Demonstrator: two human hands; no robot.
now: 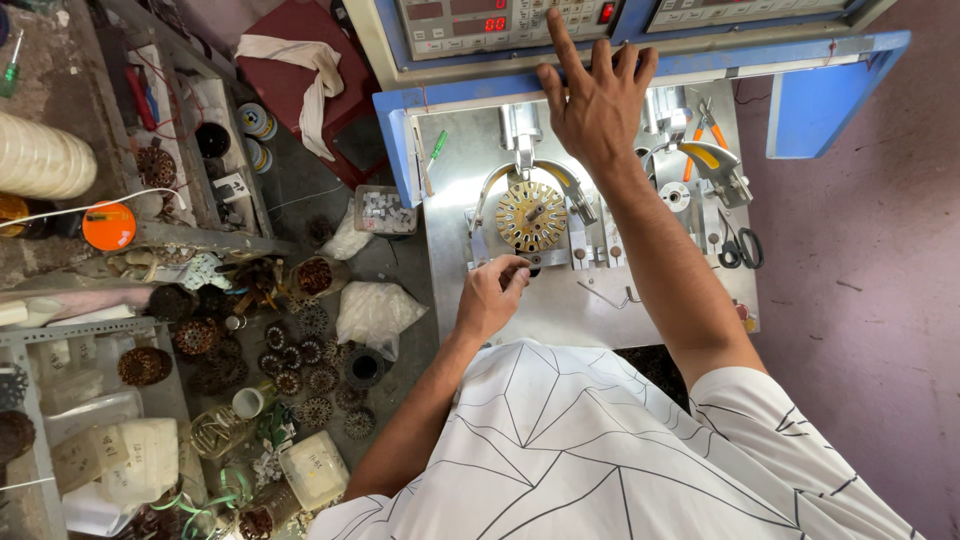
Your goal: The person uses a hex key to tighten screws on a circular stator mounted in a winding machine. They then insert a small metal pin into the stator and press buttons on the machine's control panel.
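The step in hand looks like starting a winding cycle: the right hand (pixel 597 100) reaches up with its forefinger on the keypad (pixel 575 15) of the control panel, its grip spread wide and empty, while the left hand (pixel 492 295) pinches narrowly at something just below the round stator core (pixel 531 215) seated in the fixture on the metal table (pixel 560 310). The next move seems to call for holding steady there. Whether the left fingers hold wire is too small to tell, and the panel is cut off at the top.
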